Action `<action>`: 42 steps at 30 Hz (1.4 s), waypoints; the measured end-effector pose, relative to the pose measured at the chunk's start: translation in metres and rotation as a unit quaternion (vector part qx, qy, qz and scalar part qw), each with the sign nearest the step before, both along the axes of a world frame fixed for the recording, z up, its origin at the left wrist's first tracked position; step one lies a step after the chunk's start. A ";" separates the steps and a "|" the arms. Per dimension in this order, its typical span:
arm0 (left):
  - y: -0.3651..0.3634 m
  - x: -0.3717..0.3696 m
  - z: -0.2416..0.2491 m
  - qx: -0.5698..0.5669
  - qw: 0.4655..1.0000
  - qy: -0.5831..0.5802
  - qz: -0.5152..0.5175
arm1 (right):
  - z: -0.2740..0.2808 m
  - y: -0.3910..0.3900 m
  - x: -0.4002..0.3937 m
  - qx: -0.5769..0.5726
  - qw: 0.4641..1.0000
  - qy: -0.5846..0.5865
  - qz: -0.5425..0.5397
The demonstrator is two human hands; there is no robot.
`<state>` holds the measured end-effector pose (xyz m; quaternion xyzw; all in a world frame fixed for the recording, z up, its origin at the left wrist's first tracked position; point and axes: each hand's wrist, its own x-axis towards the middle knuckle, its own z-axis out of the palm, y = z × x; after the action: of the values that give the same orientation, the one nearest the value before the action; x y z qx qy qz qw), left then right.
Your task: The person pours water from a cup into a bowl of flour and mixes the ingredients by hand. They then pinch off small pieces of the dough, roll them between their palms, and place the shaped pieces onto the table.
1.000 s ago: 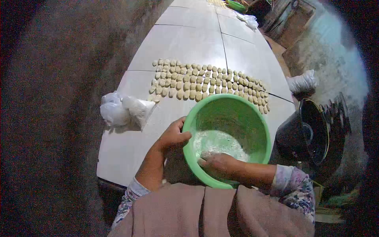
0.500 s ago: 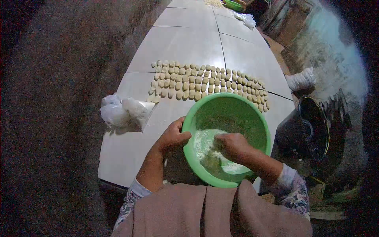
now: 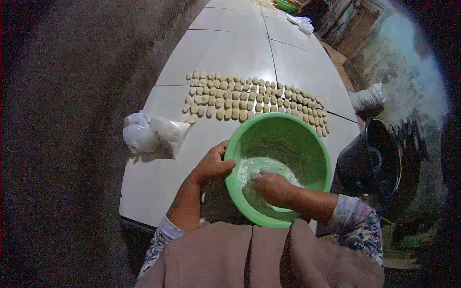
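Observation:
A green plastic basin leans towards me at the near edge of the table. My left hand is closed on its left rim, thumb over the lip. Inside the basin, my right hand is closed, its fingers curled down into white flour-like powder. Whatever those fingers hold, if anything, is hidden. Just beyond the basin lie rows of small pale dough pieces, several deep across the table.
Clear plastic bags of white powder sit at the table's left edge. To the right stand a black bucket and a white sack. On the table's far end are another plastic bag and a green bowl.
My right hand has moved a little left and down inside the basin, and the powder has shifted around it. My left hand keeps its hold on the rim.

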<state>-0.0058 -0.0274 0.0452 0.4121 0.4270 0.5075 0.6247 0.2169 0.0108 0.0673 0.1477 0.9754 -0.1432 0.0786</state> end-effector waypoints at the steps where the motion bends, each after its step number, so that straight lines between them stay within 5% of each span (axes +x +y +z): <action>1: 0.000 0.000 -0.001 0.000 1.000 -0.002 0.003 | 0.012 0.003 -0.002 0.000 1.000 -0.002 0.003; 4: 0.003 -0.003 -0.005 -0.003 1.000 0.016 -0.012 | 0.027 0.017 -0.002 0.058 0.991 -0.018 -0.120; 11: 0.003 -0.003 -0.013 0.023 0.999 0.022 -0.006 | 0.039 0.014 -0.003 0.074 0.980 0.036 -0.179; 12: 0.004 -0.001 -0.015 0.006 1.000 0.009 -0.003 | 0.057 0.013 -0.015 -0.001 0.967 -0.084 -0.240; 15: 0.003 -0.002 -0.018 0.055 0.998 -0.019 -0.011 | 0.020 0.011 0.019 -0.031 0.989 0.015 -0.141; 16: 0.003 -0.003 -0.016 0.056 0.998 -0.021 -0.009 | 0.050 0.006 0.013 -0.143 0.973 -0.123 -0.136; 19: 0.001 -0.005 -0.014 0.023 1.000 -0.006 -0.007 | 0.078 0.022 0.007 -0.223 0.946 -0.217 -0.085; 21: 0.002 -0.005 -0.014 0.022 1.000 0.007 -0.012 | 0.062 0.027 0.020 -0.084 0.989 -0.075 -0.098; 23: 0.001 -0.003 -0.008 0.021 1.000 0.001 -0.014 | 0.051 0.027 0.013 -0.177 0.969 -0.145 -0.091; 25: 0.003 -0.004 -0.012 0.016 0.999 0.030 -0.017 | 0.006 0.011 0.009 -0.173 0.983 -0.021 0.062; 26: 0.006 -0.006 -0.024 0.038 0.998 0.039 -0.010 | -0.006 -0.003 0.000 -0.321 0.940 -0.081 -0.089; 27: 0.004 -0.005 -0.020 0.036 0.999 0.038 -0.010 | -0.003 -0.006 -0.008 -0.322 0.939 -0.082 -0.089; 29: 0.000 -0.003 0.000 0.003 0.998 0.069 0.006 | 0.009 -0.008 -0.016 -0.115 0.985 -0.131 0.003; 30: -0.001 -0.003 0.010 -0.024 0.996 0.086 0.001 | 0.002 -0.008 -0.013 -0.174 0.984 0.006 -0.050; 34: -0.001 -0.005 0.004 0.012 0.997 0.068 -0.017 | 0.004 0.013 -0.007 0.011 0.996 -0.059 -0.060; 40: -0.002 -0.003 -0.005 0.015 0.999 0.052 0.001 | 0.052 0.025 -0.004 0.068 0.988 -0.108 -0.093; 42: -0.003 -0.003 -0.005 0.013 0.999 0.043 -0.001 | 0.078 0.018 -0.008 -0.015 0.973 -0.198 -0.119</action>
<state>-0.0092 -0.0301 0.0405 0.4425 0.4461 0.4940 0.6009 0.2086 0.0293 0.1448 0.2872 0.9137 -0.1337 0.2546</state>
